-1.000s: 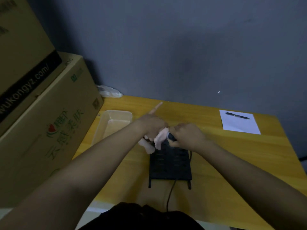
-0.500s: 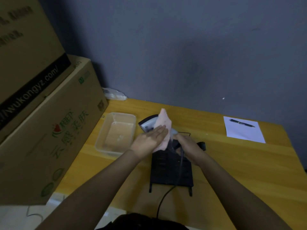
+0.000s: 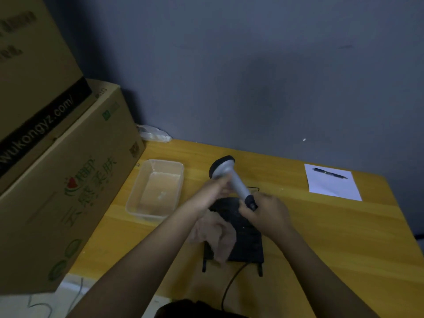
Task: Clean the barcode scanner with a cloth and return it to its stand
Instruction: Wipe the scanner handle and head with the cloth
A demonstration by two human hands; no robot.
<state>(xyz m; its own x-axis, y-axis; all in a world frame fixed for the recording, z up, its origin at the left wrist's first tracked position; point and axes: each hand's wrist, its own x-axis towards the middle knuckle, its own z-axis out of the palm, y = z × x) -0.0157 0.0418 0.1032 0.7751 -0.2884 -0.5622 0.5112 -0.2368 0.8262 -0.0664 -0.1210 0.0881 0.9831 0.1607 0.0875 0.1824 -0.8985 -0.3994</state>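
scanner (image 3: 230,180): grey, tilted, head up toward the wall, held above the black stand (image 3: 245,237)
left hand (image 3: 212,191): gripping the scanner just below its head
right hand (image 3: 267,213): clenched around the handle end
cloth (image 3: 214,235): hangs under the left wrist, over the stand's left edge
tray (image 3: 156,189): clear, left of the stand

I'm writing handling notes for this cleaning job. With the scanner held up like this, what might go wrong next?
The cloth hangs loose under the left hand over the black stand; it may get trapped when the scanner goes back. The right hand grips only the handle's end, so the raised head might tip. The cable running off the table edge may snag.
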